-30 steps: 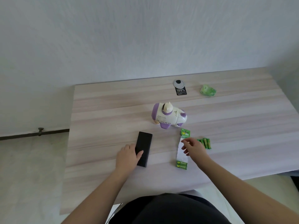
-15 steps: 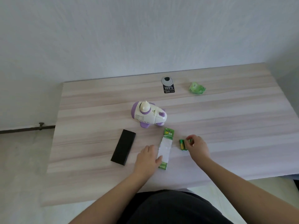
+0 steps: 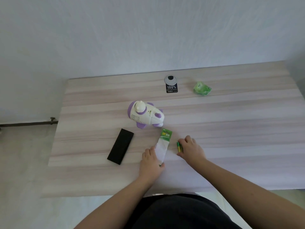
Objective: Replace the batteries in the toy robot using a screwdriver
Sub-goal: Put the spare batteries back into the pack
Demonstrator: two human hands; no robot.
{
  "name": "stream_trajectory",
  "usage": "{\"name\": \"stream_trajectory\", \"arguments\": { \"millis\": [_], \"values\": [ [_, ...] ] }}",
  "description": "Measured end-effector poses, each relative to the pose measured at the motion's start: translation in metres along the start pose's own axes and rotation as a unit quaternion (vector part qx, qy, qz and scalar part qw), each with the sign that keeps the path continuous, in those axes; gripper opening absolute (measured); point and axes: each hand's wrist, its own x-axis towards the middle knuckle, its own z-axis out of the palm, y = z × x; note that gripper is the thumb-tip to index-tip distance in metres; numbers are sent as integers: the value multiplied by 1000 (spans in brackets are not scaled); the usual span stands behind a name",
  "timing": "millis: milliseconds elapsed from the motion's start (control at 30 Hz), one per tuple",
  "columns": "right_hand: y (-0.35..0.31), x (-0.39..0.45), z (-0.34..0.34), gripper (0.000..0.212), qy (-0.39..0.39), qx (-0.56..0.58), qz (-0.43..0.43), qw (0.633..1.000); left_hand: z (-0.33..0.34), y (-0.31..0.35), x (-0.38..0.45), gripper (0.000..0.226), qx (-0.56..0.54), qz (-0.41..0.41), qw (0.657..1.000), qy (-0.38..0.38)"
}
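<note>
The loose batteries (image 3: 179,146) lie on the bench (image 3: 231,129) and are covered at one end by the right hand (image 3: 191,150), whose fingers are curled over them; whether they are truly pinched or merely corralled cannot be told, since the fingertips are hidden. Being round, the batteries could be sent rolling toward the near edge if they are nudged instead of gripped, and used cells could be confused with new ones, both being green. The pack (image 3: 163,147) is pressed to the bench under the left hand (image 3: 151,162), fingers laid fairly flat along its near end, thumb at its side; a sliver of green shows there, so some cells are probably left inside, though the pale blister is too washed out for a count. If the pack is torn carelessly, those cells could be scattered. The toy (image 3: 146,115) lies on its side beyond the pack, well apart from both hands, its battery door not visible, so nothing can be said of what is inside. No screwdriver is seen; it may be kept in the closed black case (image 3: 120,146) to the left, a matter of judgement only. A crumpled green wrapper (image 3: 202,88) lies at the far side.
</note>
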Motion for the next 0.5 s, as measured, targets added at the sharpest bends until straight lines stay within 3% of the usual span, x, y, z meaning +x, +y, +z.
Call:
{"name": "stream_trajectory", "arguments": {
  "millis": [167, 233, 333, 500],
  "values": [
    [1, 3, -2, 56, 18, -66, -42, 997, -6, -8, 5, 73, -112, -31, 992, -40],
    [-1, 0, -8, 57, 28, -28, -50, 998, -11, -10, 3, 72, -167, -42, 982, -72],
    [-7, -11, -28, 53, 21, 191, -18, 981, -23, -8, -7, 67, -243, -40, 966, -85],
    [-14, -34, -56, 44, -20, 489, 18, 872, -53, 10, -27, 59, -370, -31, 921, -118]
  ]
}}
